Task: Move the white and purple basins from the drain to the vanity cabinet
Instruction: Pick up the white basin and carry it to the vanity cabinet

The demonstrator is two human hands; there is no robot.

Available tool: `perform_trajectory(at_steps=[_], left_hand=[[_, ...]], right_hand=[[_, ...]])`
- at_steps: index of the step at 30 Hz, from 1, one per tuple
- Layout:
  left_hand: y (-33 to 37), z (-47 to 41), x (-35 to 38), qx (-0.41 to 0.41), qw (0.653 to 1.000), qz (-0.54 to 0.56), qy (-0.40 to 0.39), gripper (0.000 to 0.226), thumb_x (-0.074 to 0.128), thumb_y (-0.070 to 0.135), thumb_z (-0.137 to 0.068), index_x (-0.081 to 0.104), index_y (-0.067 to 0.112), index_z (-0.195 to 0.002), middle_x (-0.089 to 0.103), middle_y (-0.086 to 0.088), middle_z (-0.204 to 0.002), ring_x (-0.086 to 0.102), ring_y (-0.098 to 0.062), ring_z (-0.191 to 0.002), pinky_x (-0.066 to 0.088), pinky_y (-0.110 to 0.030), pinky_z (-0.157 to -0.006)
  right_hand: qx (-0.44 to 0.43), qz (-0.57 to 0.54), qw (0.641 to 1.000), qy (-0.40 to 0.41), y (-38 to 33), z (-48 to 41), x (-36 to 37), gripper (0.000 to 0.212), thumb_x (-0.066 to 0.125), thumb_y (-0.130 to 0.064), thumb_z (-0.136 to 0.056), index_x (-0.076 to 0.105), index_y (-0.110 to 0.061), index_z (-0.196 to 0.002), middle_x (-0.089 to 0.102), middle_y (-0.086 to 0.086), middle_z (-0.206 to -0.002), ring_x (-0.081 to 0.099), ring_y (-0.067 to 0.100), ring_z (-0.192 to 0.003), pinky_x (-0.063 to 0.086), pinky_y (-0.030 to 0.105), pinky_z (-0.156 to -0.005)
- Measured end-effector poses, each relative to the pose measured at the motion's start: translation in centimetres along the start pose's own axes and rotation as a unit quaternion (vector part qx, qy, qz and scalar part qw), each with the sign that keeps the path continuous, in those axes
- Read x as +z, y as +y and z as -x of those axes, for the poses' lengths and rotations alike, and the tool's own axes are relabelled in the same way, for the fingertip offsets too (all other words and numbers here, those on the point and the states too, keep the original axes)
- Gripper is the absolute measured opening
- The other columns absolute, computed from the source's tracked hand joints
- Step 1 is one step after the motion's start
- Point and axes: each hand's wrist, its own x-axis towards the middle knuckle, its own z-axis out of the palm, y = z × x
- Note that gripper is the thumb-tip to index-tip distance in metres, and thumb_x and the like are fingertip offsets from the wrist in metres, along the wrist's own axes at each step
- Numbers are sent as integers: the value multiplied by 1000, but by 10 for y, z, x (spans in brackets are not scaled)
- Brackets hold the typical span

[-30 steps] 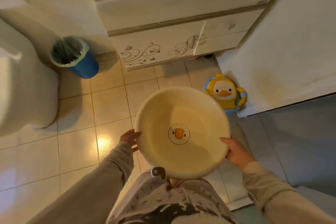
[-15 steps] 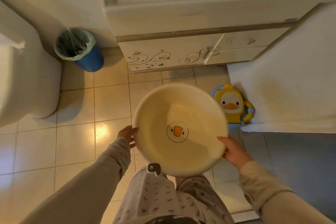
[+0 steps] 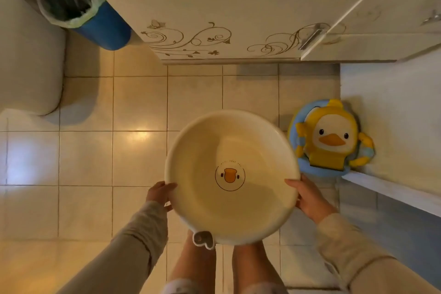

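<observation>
Item: white basin [image 3: 232, 176], round, cream-toned under the warm light, duck emblem printed on the inner floor. Location: held in the air between the two hands, above the tiled floor [image 3: 140, 102] and over the person's bare legs, well apart from the vanity cabinet [image 3: 238, 19] ahead. Empty, as far as can be seen.

Orientation: mouth faces up toward the camera, the rim tipped slightly, far edge a little raised. Being round, it has no true long axis; the only directional features are the hanging tab [image 3: 203, 239] at the near rim, pointing back at the person, and the emblem, whose top lies toward the cabinet.

Grip: left hand [image 3: 160, 194] curled around the left rim, thumb over the lip, fingers mostly hidden beneath. Right hand [image 3: 307, 198] clasps the right rim in like fashion, thumb on top. Both closed on the basin, opposite each other.

Handling note (judgement): carrying step in hand. Keep the two grips level and opposed so the basin does not tilt; the cabinet door looks closed, so one hand will likely have to let go for the handle [image 3: 310, 38], and the basin should first be steadied against the body or the other hand shifted underneath.

Surroundings: duck-faced child seat [image 3: 331, 138] on the floor just beyond the right hand; blue bin [image 3: 95, 19] with liner far beyond the left hand, beside the cabinet; toilet [image 3: 26, 55] further left. Purple basin not in view.
</observation>
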Motion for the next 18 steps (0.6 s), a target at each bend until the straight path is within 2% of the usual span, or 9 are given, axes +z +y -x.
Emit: perform_trajectory(at_steps=[2,6,8,9,11,12,13,16,18], left_hand=[[-6,-35,22,-4,1000,-1,-9,25,56,5,-86,53,10,-110,56,-9,-86,51,-29,-94,48,-37,-72],[-1,-112,71,-2,999,10,-39,20,54,5,-87,50,10,-106,54,-6,-85,51,-27,-93,46,-39,-77],[0,-155,92,16,999,10,-36,21,53,4,-87,50,8,-107,54,-6,-84,51,-27,-90,47,-35,-72],[3,-183,105,33,999,20,-31,23,53,4,-86,52,7,-109,55,-8,-87,51,-27,-92,47,-33,-69],[18,-232,129,77,996,42,-18,33,53,4,-86,53,-1,-118,56,-13,-98,50,-29,-97,47,-36,-73],[28,-252,141,97,994,48,-14,38,53,5,-85,52,-3,-123,56,-15,-102,50,-29,-97,46,-36,-75],[40,-269,151,118,991,53,-17,42,52,5,-85,51,-4,-126,57,-14,-102,50,-28,-96,45,-35,-73],[89,-305,179,168,982,70,-46,40,51,9,-86,52,1,-125,56,-6,-85,51,-24,-86,42,-27,-63],[123,-325,194,191,976,78,-67,29,51,11,-86,55,11,-114,56,-2,-86,51,-25,-91,44,-27,-66]], right_hand=[[-3,15,1000,8,1,-44,-1,48,55,-5,-87,50,-11,-134,60,14,-117,55,31,-105,48,42,-82],[-22,0,1000,22,-2,-135,0,49,54,-4,-87,49,-17,-135,57,13,-128,53,30,-111,45,43,-85],[-26,-5,999,39,3,-180,10,51,54,-1,-88,46,-15,-137,56,15,-130,52,29,-109,43,42,-83],[-29,-19,998,43,8,-209,15,52,53,0,-89,45,-12,-138,59,15,-127,53,29,-107,44,41,-82],[-44,-53,997,28,8,-259,28,51,51,1,-90,45,-8,-140,71,7,-102,59,27,-93,47,37,-76],[-57,-61,996,19,4,-281,34,49,49,1,-91,45,-6,-139,73,1,-89,60,24,-90,49,36,-74],[-72,-67,995,10,-4,-300,41,48,49,1,-91,45,-5,-139,72,-1,-86,60,24,-91,50,37,-76],[-122,-88,989,-6,-45,-349,62,48,47,0,-92,43,-4,-140,63,8,-101,54,29,-112,47,43,-87],[-144,-87,986,-4,-81,-377,76,48,48,-2,-92,43,-7,-139,60,14,-113,53,28,-115,44,49,-96]])
